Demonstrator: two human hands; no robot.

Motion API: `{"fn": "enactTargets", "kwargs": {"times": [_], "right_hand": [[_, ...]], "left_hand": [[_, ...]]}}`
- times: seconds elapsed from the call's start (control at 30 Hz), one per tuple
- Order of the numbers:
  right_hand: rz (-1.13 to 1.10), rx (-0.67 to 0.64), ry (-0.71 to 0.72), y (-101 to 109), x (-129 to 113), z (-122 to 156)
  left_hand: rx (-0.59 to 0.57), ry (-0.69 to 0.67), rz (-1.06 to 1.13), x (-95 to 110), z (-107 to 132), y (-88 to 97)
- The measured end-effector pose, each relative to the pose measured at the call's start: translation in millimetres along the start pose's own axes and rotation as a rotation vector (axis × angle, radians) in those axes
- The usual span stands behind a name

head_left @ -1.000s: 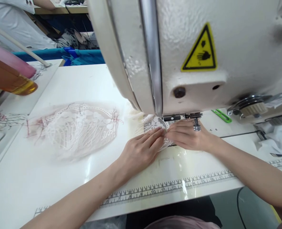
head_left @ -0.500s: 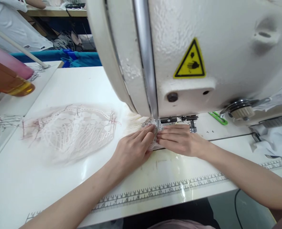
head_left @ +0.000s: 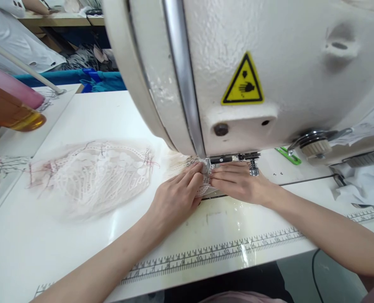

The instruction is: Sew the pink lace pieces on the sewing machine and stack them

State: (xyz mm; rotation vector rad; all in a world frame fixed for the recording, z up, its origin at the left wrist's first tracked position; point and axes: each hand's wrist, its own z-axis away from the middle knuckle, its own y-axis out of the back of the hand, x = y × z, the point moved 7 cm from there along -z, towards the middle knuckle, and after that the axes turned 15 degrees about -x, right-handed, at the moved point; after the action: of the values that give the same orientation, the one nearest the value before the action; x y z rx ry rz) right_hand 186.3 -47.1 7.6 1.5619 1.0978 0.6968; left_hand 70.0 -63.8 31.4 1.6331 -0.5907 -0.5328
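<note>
Under the head of a white sewing machine (head_left: 180, 97), a strip of white lace fabric (head_left: 205, 185) lies by the presser foot, partly covered by my fingers. My left hand (head_left: 178, 191) is closed on the lace's left side, its fingers together and bent, the thumb mostly hidden. From the right, my right hand (head_left: 237, 183) lies flat with fingers stretched out, fingertips touching the lace beside the needle area. The needle itself cannot be made out. Left of my left hand, a sheer lace piece (head_left: 101, 181) with reddish thread ends rests on the white table (head_left: 89, 244).
A printed ruler (head_left: 206, 254) runs along the table's front edge. Green thread snips (head_left: 288, 155) lie behind my right hand. An amber bottle-like object (head_left: 14, 111) and a pink one (head_left: 16, 86) jut in at left. A person in white clothing (head_left: 13, 40) is behind, upper left.
The camera view has shifted slightly, so the machine sits a little further left. My right hand has turned slightly at the lace; my left hand stays nearly in place.
</note>
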Motion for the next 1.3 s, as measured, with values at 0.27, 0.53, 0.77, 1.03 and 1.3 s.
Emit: {"fn": "enactTargets", "kwargs": {"times": [0.27, 0.53, 0.77, 1.03, 1.3], "right_hand": [[0.125, 0.036, -0.022, 13.1, -1.4, 1.0], [0.197, 0.108, -0.125, 25.3, -0.6, 2.5], [0.251, 0.059, -0.137, 20.6, 6.2, 2.1], [0.186, 0.002, -0.235, 28.2, 9.5, 1.1], [0.148, 0.028, -0.200, 18.9, 14.0, 1.7]], "left_hand": [[-0.020, -0.029, -0.019, 1.2, -0.2, -4.4], [-0.001, -0.087, -0.068, 4.9, 0.7, -5.1], [-0.010, -0.112, -0.037, 4.5, 0.6, -6.6], [-0.006, -0.104, 0.014, 1.8, -2.2, -7.3], [-0.014, -0.129, 0.027, 1.8, -4.2, -7.6]]}}
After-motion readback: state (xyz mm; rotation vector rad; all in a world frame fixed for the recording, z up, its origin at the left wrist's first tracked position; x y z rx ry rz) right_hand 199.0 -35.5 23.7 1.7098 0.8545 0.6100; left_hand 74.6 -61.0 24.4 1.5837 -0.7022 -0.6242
